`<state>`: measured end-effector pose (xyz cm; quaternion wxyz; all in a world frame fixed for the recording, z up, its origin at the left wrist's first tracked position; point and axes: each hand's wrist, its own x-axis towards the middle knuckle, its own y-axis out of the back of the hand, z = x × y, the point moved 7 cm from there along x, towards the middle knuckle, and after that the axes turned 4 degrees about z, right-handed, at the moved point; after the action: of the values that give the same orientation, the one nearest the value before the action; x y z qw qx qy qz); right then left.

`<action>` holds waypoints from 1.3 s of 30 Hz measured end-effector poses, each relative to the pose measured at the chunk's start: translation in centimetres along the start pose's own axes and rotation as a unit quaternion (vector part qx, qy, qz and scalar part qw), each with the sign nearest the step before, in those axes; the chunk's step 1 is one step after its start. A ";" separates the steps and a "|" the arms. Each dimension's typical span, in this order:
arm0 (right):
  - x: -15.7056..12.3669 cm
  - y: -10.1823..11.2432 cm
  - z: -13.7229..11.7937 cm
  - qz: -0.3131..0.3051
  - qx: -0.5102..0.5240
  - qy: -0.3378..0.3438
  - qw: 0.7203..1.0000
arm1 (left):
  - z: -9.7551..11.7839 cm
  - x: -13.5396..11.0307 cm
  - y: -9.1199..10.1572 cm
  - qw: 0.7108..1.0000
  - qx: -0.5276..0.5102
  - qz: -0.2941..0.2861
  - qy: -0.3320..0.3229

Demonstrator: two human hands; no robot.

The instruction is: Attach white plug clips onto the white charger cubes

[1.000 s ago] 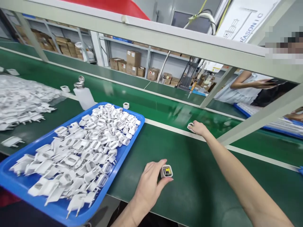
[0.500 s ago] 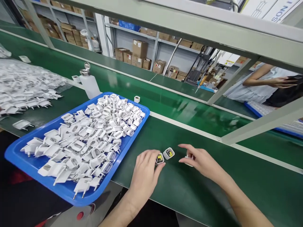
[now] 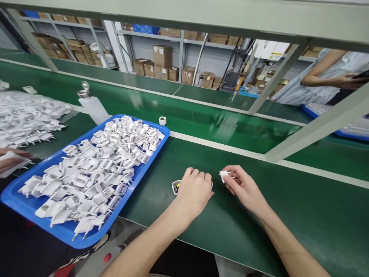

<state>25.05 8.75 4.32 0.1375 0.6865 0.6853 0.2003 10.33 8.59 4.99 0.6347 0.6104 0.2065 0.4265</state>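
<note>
My left hand (image 3: 193, 192) is closed over a small white charger housing (image 3: 212, 186) on the green bench, and only its right rim shows past my fingers. Just left of that hand sits a second open charger housing (image 3: 175, 187), with yellow and black parts inside. My right hand (image 3: 245, 186) pinches a white plug cap (image 3: 223, 176) between thumb and fingers, slightly above the bench. The cap's thin metal pins point right, toward my palm. To the left, a blue tray (image 3: 145, 166) holds a heap of white plug housings (image 3: 100, 165).
A bottle with a metal top (image 3: 93, 107) stands behind the tray. One charger housing (image 3: 162, 120) sits near the green channel. At the left edge, another person's hand (image 3: 13, 159) holds a white plug part beside a bagged pile (image 3: 31, 115). A slanted post (image 3: 311, 129) rises at right.
My left hand has shifted from the left charger housing to the right one. My right hand has turned, bringing the plug cap's pins into sight. Another person's hand now shows at the left edge.
</note>
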 end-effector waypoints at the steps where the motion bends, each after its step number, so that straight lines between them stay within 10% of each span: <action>1: -0.3 0.1 -0.6 -0.023 -0.021 0.014 0.999 | 0.6 -0.1 -0.3 1.000 -0.009 -0.002 0.006; 8: -2.2 -0.6 -3.1 -0.165 -0.198 0.134 0.957 | 1.9 -2.6 -2.2 0.990 -0.127 0.025 0.056; 39: -2.6 -2.0 -3.4 -0.175 -0.235 0.226 0.929 | 0.5 -3.3 -4.1 0.947 -0.300 0.033 0.108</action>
<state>21.76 5.96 6.13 0.1695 0.4406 0.7407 0.4780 10.16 6.13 0.31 0.7477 0.3488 0.1165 0.5529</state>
